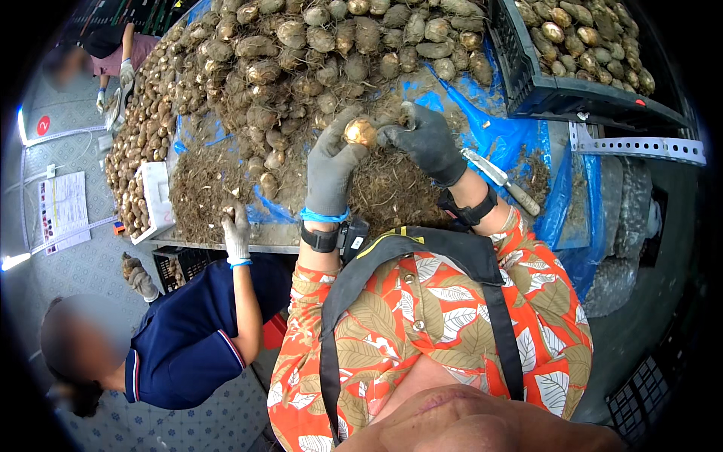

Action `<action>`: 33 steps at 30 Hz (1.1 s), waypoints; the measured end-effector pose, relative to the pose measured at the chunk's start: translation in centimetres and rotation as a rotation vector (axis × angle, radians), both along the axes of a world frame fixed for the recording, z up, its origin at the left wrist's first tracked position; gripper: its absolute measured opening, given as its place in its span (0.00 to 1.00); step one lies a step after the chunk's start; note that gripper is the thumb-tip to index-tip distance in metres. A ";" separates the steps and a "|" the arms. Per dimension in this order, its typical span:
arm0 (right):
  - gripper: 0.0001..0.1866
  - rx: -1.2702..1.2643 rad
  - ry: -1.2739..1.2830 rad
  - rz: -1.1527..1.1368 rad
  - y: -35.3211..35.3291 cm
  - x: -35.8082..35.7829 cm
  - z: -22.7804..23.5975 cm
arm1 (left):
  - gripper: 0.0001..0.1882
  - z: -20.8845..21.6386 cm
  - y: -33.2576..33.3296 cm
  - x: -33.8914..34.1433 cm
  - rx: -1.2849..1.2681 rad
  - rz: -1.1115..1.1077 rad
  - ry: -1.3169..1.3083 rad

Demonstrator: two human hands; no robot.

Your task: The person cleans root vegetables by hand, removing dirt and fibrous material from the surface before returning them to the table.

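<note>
A round, hairy taro corm point(361, 132) with a pale cut face sits in my left hand point(329, 173), whose grey-gloved fingers are closed round it. Close on its right, my right hand point(429, 147) in a dark grey glove has its fingers curled in a pinch. Whatever lies between those fingertips is too small to make out. Under both hands lies a mat of loose brown root fibres point(395, 184). Beside my right wrist rests a knife point(520, 196) with a light blade and a worn handle.
A big heap of taro corms point(324, 45) covers the table's far side. A black crate point(527, 94) of corms stands at the far right, above a perforated metal bar point(640, 148). Left of me a co-worker's gloved hand point(236, 230) is near a white box point(156, 197); another person works farther off.
</note>
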State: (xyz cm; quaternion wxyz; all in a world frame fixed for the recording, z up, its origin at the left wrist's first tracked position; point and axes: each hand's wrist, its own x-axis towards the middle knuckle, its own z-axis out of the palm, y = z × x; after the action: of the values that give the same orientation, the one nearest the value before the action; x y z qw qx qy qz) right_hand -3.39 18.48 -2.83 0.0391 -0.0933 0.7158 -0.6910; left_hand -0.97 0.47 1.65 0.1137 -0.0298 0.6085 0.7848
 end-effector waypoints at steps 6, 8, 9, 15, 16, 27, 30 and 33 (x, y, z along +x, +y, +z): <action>0.15 -0.107 -0.074 -0.054 0.9 -2.5 0.2 | 0.42 -0.6 -0.1 0.6 0.080 -0.045 0.109; 0.16 -0.019 0.056 0.035 1.3 -2.6 1.3 | 0.41 0.3 0.1 0.2 -0.052 -0.021 0.163; 0.16 0.084 0.199 0.071 1.0 -1.7 3.5 | 0.45 1.0 0.3 -0.2 -0.140 -0.007 0.161; 0.13 0.113 0.190 -0.036 -0.4 -0.6 1.7 | 0.47 0.9 0.4 -0.2 -0.390 -0.034 0.264; 0.12 0.090 0.104 -0.035 -0.5 -1.2 1.2 | 0.47 1.0 0.3 0.1 -0.378 -0.063 0.295; 0.16 0.202 0.335 -0.002 0.2 0.5 1.3 | 0.46 0.5 0.7 -0.1 0.074 0.023 0.135; 0.15 0.148 0.500 -0.038 0.1 0.6 1.3 | 0.46 0.1 0.5 0.0 0.142 -0.001 0.091; 0.11 0.162 0.343 0.056 -0.4 -0.2 1.8 | 0.47 -0.7 0.3 -0.1 0.114 0.026 0.108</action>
State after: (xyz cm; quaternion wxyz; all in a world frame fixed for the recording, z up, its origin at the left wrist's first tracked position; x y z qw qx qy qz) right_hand -3.60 18.04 -1.07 -0.0571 -0.2261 0.7622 -0.6038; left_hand -1.10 0.75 0.95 0.0721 0.0114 0.5676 0.8200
